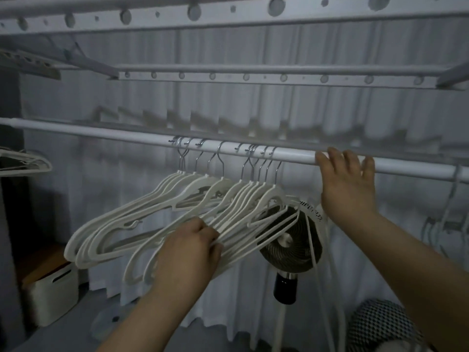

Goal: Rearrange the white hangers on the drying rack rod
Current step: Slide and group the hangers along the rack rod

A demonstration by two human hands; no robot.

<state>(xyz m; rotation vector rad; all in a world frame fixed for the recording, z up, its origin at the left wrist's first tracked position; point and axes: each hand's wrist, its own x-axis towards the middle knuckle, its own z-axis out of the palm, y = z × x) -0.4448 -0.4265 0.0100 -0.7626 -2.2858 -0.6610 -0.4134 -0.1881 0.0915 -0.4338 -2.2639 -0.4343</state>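
Observation:
Several white hangers (132,219) with metal hooks hang bunched on the white drying rack rod (106,134), which runs across the view, sloping down to the right. My left hand (189,252) grips the lower bars of the right-hand hangers, pulling them toward me so they tilt. My right hand (346,182) rests on the rod just right of the bunch, fingers spread over its top. More white hangers (446,219) hang dimly at the far right end of the rod.
Perforated rack rails (228,13) run overhead, with another rail (253,76) further back. A black fan (291,240) stands behind the hangers before a white curtain. A white storage box (54,293) sits lower left, a checkered item (378,329) lower right.

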